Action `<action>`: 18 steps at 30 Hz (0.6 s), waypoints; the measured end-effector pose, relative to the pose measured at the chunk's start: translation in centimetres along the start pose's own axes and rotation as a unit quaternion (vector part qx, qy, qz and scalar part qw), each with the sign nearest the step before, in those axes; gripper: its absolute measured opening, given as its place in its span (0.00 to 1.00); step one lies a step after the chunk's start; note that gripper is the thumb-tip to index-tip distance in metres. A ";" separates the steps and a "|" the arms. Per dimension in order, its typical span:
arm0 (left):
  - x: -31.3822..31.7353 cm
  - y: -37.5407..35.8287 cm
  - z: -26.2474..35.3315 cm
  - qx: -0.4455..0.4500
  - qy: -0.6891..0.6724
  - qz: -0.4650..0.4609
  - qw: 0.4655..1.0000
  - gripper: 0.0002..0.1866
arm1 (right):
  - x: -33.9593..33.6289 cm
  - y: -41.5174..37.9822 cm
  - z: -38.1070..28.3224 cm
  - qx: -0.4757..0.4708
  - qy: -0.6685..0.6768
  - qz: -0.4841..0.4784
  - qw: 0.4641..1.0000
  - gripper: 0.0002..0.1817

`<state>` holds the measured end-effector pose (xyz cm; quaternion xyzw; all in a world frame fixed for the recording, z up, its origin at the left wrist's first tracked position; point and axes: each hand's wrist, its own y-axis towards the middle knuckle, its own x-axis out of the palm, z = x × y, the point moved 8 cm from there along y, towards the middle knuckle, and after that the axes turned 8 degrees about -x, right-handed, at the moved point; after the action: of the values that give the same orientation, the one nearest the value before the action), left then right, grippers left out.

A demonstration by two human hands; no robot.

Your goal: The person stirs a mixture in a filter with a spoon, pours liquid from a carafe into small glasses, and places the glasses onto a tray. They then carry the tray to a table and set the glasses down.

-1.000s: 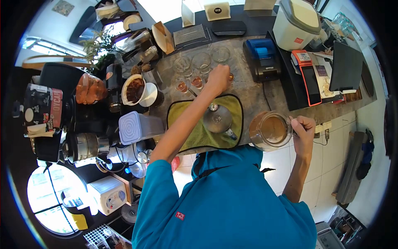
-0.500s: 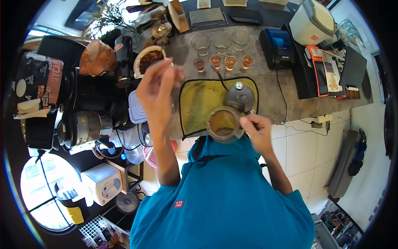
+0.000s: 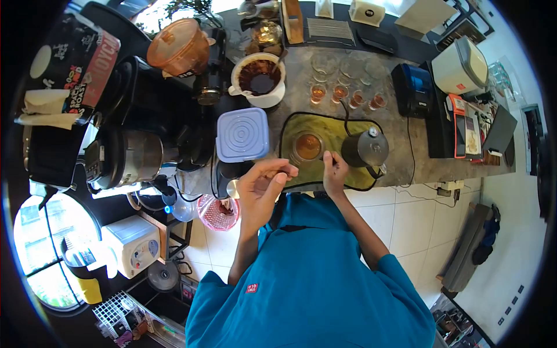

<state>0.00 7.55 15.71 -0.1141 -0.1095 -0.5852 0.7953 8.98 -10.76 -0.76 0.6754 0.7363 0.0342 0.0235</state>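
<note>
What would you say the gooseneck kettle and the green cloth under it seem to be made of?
Gooseneck kettle: probably metal, satin grey, from its soft, even sheen. Green cloth: a fuzzy textile, perhaps microfibre or terry, given its mottled nap.

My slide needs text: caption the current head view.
Right hand at a glass jug, over a green towel, near a kettle and small glasses.

Towel (image 3: 331, 124) olive-green w/ black edging; shirt (image 3: 325, 278) teal w/ sm. red-&-white logo (image 3: 252, 288). Sq. lid (image 3: 243, 134) periwinkle w/ concentric rings. Basket (image 3: 219, 212) pink; tabletop (image 3: 426, 139) mottled grey-brown; printer (image 3: 413, 90) blk. & blue.
</note>
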 end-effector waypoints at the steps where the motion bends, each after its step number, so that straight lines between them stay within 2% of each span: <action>1: -0.1 -0.1 0.3 0.005 0.003 -0.002 1.000 0.13 | -0.2 0.1 0.1 -0.001 0.001 -0.004 1.000 0.18; 3: -0.6 0.1 1.3 0.014 -0.003 0.011 1.000 0.12 | -0.6 0.6 -1.5 -0.071 -0.112 -0.013 0.991 0.17; 4: -1.2 0.1 2.0 0.028 0.011 0.023 0.999 0.11 | -0.6 0.3 -1.6 -0.034 -0.108 -0.044 0.993 0.14; 5: -1.8 0.1 2.7 0.042 0.026 0.035 0.998 0.10 | -0.5 0.0 -2.2 -0.036 -0.108 -0.044 0.992 0.14; 6: -2.6 0.3 3.6 0.072 0.052 0.055 0.995 0.09 | -0.5 -0.2 -4.1 -0.078 -0.147 -0.014 0.986 0.15; 7: -3.2 0.7 4.2 0.073 0.050 0.056 0.994 0.09 | -0.6 -0.4 -5.9 -0.119 -0.184 0.015 0.976 0.18; 8: -4.1 1.0 5.2 0.090 0.079 0.090 0.989 0.09 | -0.2 -0.3 -6.5 -0.115 -0.182 -0.012 0.976 0.26; 9: -4.9 1.3 6.0 0.107 0.108 0.123 0.981 0.09 | 0.5 0.2 -7.8 -0.116 -0.182 -0.015 0.976 0.26; 11: -5.8 2.7 6.8 0.111 0.146 0.159 0.970 0.10 | 3.2 2.1 -11.5 -0.190 -0.129 -0.034 0.973 0.29; 12: -6.3 3.4 7.2 0.112 0.183 0.190 0.958 0.11 | 4.3 3.5 -11.7 -0.195 -0.121 -0.052 0.972 0.33; 13: -6.6 4.5 7.3 0.109 0.183 0.189 0.959 0.11 | 5.5 5.4 -11.6 -0.199 -0.114 -0.070 0.971 0.37; 15: -6.6 6.2 7.7 0.132 0.277 0.189 0.933 0.14 | 8.6 9.0 -11.9 -0.230 -0.102 -0.133 0.959 0.49; 17: -6.3 7.8 7.4 0.133 0.323 0.174 0.921 0.18 | 11.0 11.8 -11.3 -0.234 -0.143 -0.200 0.940 0.60; 18: -5.9 8.8 7.6 0.151 0.368 0.161 0.903 0.22 | 11.8 13.0 -10.7 -0.234 -0.143 -0.201 0.940 0.60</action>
<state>6.38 17.79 20.68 0.2149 0.1237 -0.4263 0.8699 19.96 1.88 11.09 0.4865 0.8170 0.1027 0.2920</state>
